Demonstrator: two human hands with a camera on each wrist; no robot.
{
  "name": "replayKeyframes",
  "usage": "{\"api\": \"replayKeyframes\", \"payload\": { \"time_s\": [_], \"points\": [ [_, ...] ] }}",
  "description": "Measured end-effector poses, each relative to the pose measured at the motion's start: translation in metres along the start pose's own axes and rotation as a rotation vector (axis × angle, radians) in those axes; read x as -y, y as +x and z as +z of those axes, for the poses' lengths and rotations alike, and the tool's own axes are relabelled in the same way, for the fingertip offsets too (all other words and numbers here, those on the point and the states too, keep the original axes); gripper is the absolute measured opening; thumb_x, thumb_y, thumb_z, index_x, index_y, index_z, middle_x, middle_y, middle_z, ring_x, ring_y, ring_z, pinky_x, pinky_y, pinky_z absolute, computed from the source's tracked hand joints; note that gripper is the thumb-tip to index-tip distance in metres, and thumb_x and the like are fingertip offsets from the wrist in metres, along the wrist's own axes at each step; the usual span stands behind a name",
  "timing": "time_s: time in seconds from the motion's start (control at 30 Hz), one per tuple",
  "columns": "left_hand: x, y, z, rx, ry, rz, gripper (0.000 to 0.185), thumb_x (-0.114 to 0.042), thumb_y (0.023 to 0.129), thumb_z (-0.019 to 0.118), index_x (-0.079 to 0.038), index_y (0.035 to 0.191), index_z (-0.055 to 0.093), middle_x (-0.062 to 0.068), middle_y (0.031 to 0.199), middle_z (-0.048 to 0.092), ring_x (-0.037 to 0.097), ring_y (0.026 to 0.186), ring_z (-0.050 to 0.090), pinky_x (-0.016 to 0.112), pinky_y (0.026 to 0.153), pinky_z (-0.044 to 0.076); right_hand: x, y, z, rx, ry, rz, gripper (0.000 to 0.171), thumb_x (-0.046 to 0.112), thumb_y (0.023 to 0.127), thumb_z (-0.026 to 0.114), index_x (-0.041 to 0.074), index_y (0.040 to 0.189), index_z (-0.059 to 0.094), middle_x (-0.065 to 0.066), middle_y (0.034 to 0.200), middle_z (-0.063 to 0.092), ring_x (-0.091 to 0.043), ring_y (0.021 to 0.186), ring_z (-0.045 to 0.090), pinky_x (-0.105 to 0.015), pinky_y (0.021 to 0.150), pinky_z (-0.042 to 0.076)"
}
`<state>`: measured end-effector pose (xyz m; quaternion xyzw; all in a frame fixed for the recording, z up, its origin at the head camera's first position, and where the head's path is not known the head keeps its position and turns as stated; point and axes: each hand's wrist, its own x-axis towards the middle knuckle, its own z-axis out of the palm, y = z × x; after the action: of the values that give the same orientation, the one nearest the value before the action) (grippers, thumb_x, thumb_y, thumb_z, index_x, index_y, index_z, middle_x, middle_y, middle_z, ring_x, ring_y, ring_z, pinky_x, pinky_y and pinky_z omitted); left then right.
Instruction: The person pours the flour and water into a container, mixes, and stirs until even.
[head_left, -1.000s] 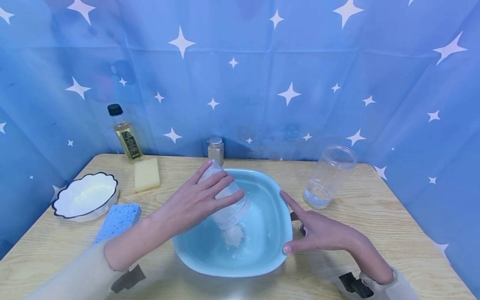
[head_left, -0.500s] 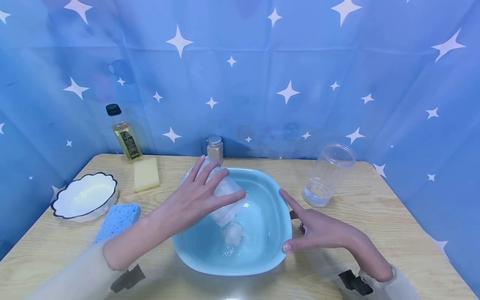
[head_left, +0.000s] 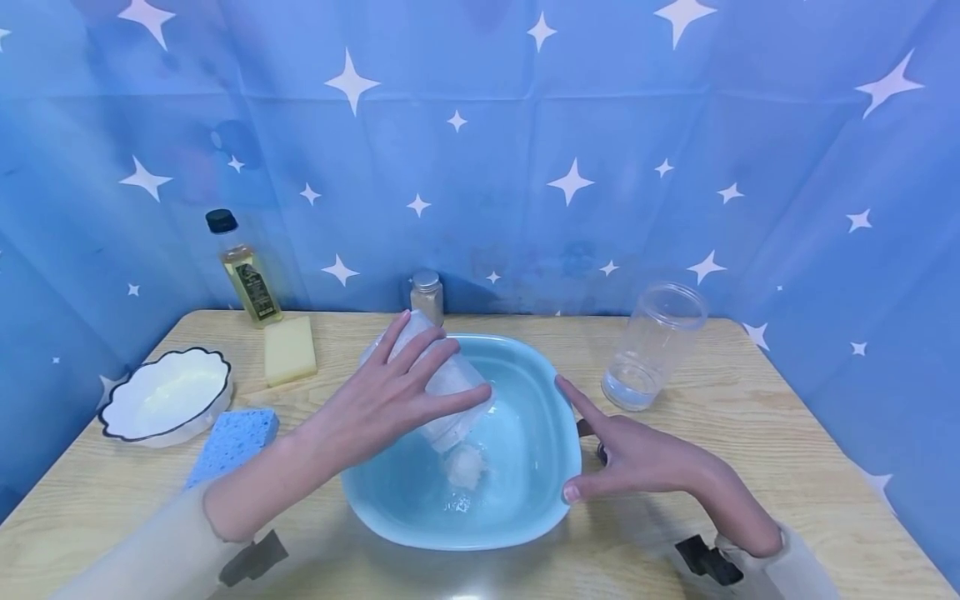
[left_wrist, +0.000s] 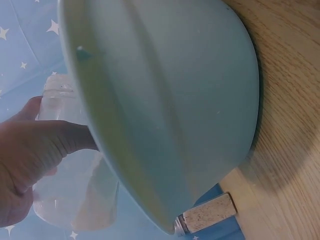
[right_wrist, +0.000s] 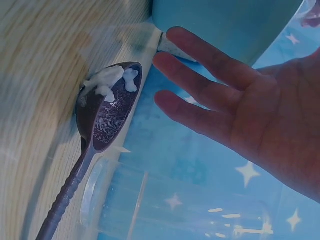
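My left hand (head_left: pixel 393 396) grips a clear plastic jar (head_left: pixel 454 377), tilted mouth-down over a light blue basin (head_left: pixel 517 492). Below its mouth lies a white, soft-looking lump (head_left: pixel 466 467) with some clear liquid around it. The left wrist view shows the jar (left_wrist: pixel 95 185) past the basin's outer side, thumb across it. My right hand (head_left: pixel 637 454) touches the basin's right rim with index finger and thumb. Its other three fingers reach out straight in the right wrist view, holding nothing. Near them lies a dark spoon (right_wrist: pixel 112 112) with white residue in its bowl, mostly hidden by the hand in the head view.
A clear cup (head_left: pixel 652 346) with a little water stands right of the basin. Behind the basin is a small lidded jar (head_left: pixel 427 297). An oil bottle (head_left: pixel 251 279), yellow sponge (head_left: pixel 290 350), white scalloped bowl (head_left: pixel 168 396) and blue sponge (head_left: pixel 236 442) are at left.
The jar in my left hand has tipped further over, its base swinging left, and more of the white lump shows in the basin. My right hand stays at the rim.
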<state>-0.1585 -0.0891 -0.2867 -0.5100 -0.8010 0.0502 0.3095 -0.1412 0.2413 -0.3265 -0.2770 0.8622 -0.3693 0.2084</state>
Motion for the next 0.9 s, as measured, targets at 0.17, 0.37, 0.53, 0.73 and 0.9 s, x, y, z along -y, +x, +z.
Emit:
{"api": "replayKeyframes", "payload": {
  "time_s": [0.17,0.37,0.53,0.73,0.9],
  "points": [
    [-0.0001,-0.0005,0.0008,0.002,0.038,0.018,0.086,-0.005,0.071,0.079,-0.035,0.138,0.035,0.016,0.129,0.04,0.035,0.122,0.037,0.058,0.109,0.01,0.0002,0.0,0.0001,0.001,-0.01,0.011,0.112,0.032,0.076,0.077,0.026,0.149,-0.008,-0.002,0.122,0.055,-0.02,0.107,0.056,-0.031,0.072,0.049],
    [0.0003,0.0001,0.0016,-0.013,0.093,0.056,0.084,-0.003,0.073,0.076,-0.034,0.138,0.034,0.015,0.128,0.04,0.034,0.122,0.037,0.058,0.108,0.012,0.0008,-0.0002,-0.0008,0.007,-0.013,0.007,0.113,0.032,0.076,0.077,0.026,0.149,-0.009,-0.004,0.122,0.055,-0.022,0.108,0.056,-0.033,0.074,0.05],
    [-0.0012,0.0007,0.0027,-0.006,0.109,0.083,0.08,-0.004,0.075,0.074,-0.033,0.138,0.033,0.015,0.126,0.041,0.034,0.122,0.037,0.057,0.108,0.013,-0.0007,0.0005,-0.0011,0.007,0.012,0.005,0.112,0.03,0.076,0.077,0.026,0.149,-0.009,-0.005,0.125,0.054,-0.023,0.114,0.053,-0.038,0.079,0.05],
    [-0.0034,0.0005,0.0039,-0.001,0.092,0.094,0.08,-0.004,0.076,0.074,-0.032,0.138,0.032,0.015,0.127,0.041,0.035,0.122,0.037,0.058,0.108,0.013,-0.0007,0.0009,-0.0007,0.011,0.031,0.008,0.112,0.029,0.076,0.077,0.027,0.149,-0.009,-0.004,0.124,0.054,-0.022,0.114,0.053,-0.038,0.079,0.05],
    [-0.0045,0.0026,0.0026,-0.012,0.109,0.099,0.082,-0.005,0.075,0.075,-0.032,0.138,0.031,0.015,0.127,0.041,0.034,0.122,0.037,0.058,0.108,0.013,0.0002,0.0004,-0.0014,0.008,0.016,0.006,0.113,0.03,0.076,0.077,0.027,0.149,-0.009,-0.004,0.124,0.054,-0.023,0.114,0.053,-0.037,0.079,0.05]
  ]
}}
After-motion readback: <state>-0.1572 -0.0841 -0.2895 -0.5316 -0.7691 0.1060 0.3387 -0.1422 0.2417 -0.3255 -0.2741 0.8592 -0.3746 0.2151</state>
